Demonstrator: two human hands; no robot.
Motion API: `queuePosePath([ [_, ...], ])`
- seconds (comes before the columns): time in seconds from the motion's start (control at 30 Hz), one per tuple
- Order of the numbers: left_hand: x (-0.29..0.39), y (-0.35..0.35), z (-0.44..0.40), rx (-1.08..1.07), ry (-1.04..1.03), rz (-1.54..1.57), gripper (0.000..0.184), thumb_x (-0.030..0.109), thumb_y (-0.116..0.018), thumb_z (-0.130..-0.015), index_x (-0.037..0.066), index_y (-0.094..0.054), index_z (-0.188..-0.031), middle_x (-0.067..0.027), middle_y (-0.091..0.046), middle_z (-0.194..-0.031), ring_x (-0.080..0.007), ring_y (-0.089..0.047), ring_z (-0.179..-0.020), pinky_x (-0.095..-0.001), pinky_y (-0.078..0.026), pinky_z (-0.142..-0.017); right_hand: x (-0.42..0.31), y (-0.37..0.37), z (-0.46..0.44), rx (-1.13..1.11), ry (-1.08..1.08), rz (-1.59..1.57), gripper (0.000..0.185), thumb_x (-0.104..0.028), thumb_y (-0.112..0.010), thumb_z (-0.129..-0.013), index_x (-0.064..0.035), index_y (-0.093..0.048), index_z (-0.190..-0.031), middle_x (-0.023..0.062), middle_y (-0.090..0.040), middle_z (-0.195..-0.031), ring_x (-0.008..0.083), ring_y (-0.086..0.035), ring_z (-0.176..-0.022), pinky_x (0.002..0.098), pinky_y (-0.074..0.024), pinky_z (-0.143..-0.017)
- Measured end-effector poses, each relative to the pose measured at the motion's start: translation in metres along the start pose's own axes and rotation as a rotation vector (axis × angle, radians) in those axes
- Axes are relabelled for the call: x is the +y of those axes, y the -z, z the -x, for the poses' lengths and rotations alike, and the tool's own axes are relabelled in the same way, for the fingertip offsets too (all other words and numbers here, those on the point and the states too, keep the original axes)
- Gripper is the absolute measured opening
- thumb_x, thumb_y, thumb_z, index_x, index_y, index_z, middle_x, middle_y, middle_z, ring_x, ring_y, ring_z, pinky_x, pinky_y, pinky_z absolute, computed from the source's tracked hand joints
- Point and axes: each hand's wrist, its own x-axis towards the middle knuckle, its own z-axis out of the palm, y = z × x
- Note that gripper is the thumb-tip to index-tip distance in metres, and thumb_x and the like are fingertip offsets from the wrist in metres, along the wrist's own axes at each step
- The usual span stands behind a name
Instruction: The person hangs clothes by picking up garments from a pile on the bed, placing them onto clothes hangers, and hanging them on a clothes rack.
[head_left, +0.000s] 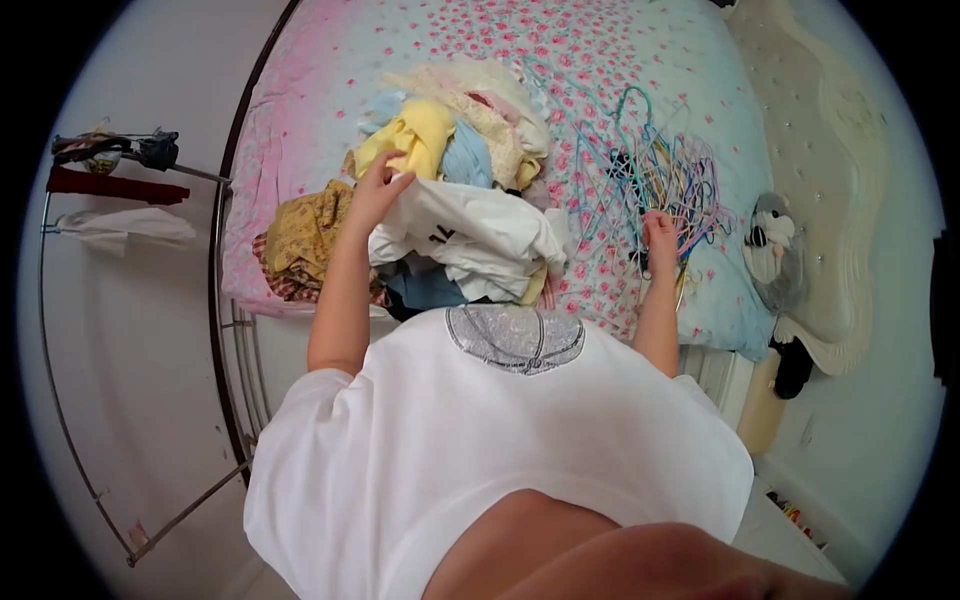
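My left hand (378, 192) is closed on the edge of a white garment (480, 235) with dark printed characters, lifting that corner a little above the pile. Around it lie a yellow garment (420, 135), a light blue garment (468, 155) and a mustard patterned cloth (308, 235). Dark blue fabric (425, 284) shows underneath. On the other side, my right hand (660, 238) reaches to the near edge of a tangled heap of coloured hangers (665, 180). Its fingers are bent together on a hanger there; which hanger is hard to make out.
The clothes and hangers lie on a bed with a floral sheet (520, 30). A padded headboard (815, 180) and a grey plush toy (775, 250) are at the right. A metal rack (50, 330) with hanging clothes stands at the left.
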Motion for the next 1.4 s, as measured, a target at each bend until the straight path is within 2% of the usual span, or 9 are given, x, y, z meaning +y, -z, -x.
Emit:
queuePosePath([
  [0.23,-0.021,0.034,0.015,0.053,0.152,0.122,0.062,0.021,-0.066,-0.076,0.001,-0.033,-0.125,0.0022,-0.044,-0.062,-0.0066,-0.041,-0.056,-0.0215,-0.033,-0.049,-0.049,-0.018,0.057,-0.216,0.031,0.137,0.015,-0.016,-0.056,-0.082,-0.0032,-0.055,-0.076,-0.0054,-0.039,-0.053,0.0031,-0.031,-0.046,0.0183,-0.0223,-0.043],
  [0.5,-0.047,0.078,0.042,-0.147,0.187,0.047,0.043,0.035,-0.056,-0.082,0.007,-0.048,-0.114,-0.0014,-0.050,-0.073,-0.0091,-0.047,-0.066,-0.0229,-0.038,-0.055,-0.061,-0.063,0.076,-0.397,-0.066,0.227,0.020,-0.021,-0.061,-0.078,-0.0049,-0.055,-0.067,-0.0048,-0.042,-0.053,0.0034,-0.033,-0.046,0.0191,-0.0253,-0.044],
  [0.67,-0.038,0.083,0.061,-0.158,-0.005,0.016,0.030,0.030,-0.052,-0.086,0.005,-0.055,-0.101,-0.0022,-0.053,-0.078,-0.0123,-0.048,-0.071,-0.0257,-0.039,-0.062,-0.048,-0.088,0.082,-0.243,0.096,0.466,0.024,-0.019,-0.055,-0.082,-0.0031,-0.052,-0.100,0.0005,-0.053,-0.073,0.0092,-0.047,-0.066,0.0230,-0.0390,-0.061],
  [0.77,-0.033,0.077,0.065,-0.210,-0.224,-0.111,0.026,0.028,-0.053,-0.085,0.005,-0.055,-0.095,-0.0005,-0.050,-0.073,-0.0113,-0.043,-0.066,-0.0266,-0.036,-0.059,-0.051,-0.141,0.093,-0.217,0.346,0.476,0.025,-0.017,-0.054,-0.082,-0.0027,-0.051,-0.103,0.0017,-0.055,-0.077,0.0102,-0.048,-0.071,0.0230,-0.0388,-0.067],
  [1.0,0.025,0.090,0.079,-0.463,-0.375,-0.232,0.026,0.024,-0.056,-0.082,0.001,-0.054,-0.094,-0.0081,-0.055,-0.078,-0.0140,-0.050,-0.072,-0.0272,-0.040,-0.064,-0.078,-0.198,0.096,-0.265,0.189,0.345,0.029,-0.029,-0.053,-0.085,-0.0008,-0.058,-0.086,-0.0017,-0.053,-0.070,0.0089,-0.044,-0.064,0.0226,-0.0366,-0.061],
  [1.1,0.031,0.096,0.086,-0.313,-0.357,-0.552,0.030,0.028,-0.058,-0.081,0.001,-0.056,-0.094,-0.0100,-0.056,-0.076,-0.0162,-0.052,-0.067,-0.0274,-0.041,-0.061,-0.077,-0.202,0.091,-0.137,0.267,0.427,0.037,-0.036,-0.052,-0.084,-0.0016,-0.059,-0.073,-0.0022,-0.047,-0.058,0.0075,-0.038,-0.055,0.0240,-0.0313,-0.053],
  [1.2,0.035,0.111,0.076,-0.355,-0.001,-0.713,0.034,0.033,-0.058,-0.079,0.001,-0.060,-0.089,-0.0104,-0.056,-0.068,-0.0201,-0.053,-0.058,-0.0313,-0.041,-0.056,-0.094,-0.194,0.085,0.134,0.254,0.507,0.043,-0.041,-0.051,-0.084,-0.0007,-0.057,-0.069,-0.0001,-0.044,-0.056,0.0095,-0.038,-0.055,0.0264,-0.0312,-0.053],
  [1.27,0.022,0.116,0.070,-0.284,-0.033,-0.769,0.035,0.035,-0.058,-0.078,0.001,-0.062,-0.086,-0.0108,-0.056,-0.063,-0.0213,-0.054,-0.056,-0.0342,-0.042,-0.053,-0.108,-0.189,0.083,0.171,0.201,0.506,0.043,-0.040,-0.050,-0.084,0.0004,-0.057,-0.071,0.0021,-0.048,-0.057,0.0111,-0.041,-0.055,0.0276,-0.0338,-0.054],
  [1.4,0.019,0.120,0.059,-0.235,-0.100,-0.924,0.034,0.033,-0.059,-0.078,0.000,-0.063,-0.083,-0.0139,-0.059,-0.066,-0.0220,-0.059,-0.061,-0.0355,-0.043,-0.056,-0.112,-0.218,0.079,0.165,0.417,0.534,0.046,-0.042,-0.046,-0.085,0.0009,-0.056,-0.071,0.0045,-0.049,-0.058,0.0145,-0.042,-0.056,0.0310,-0.0358,-0.057],
])
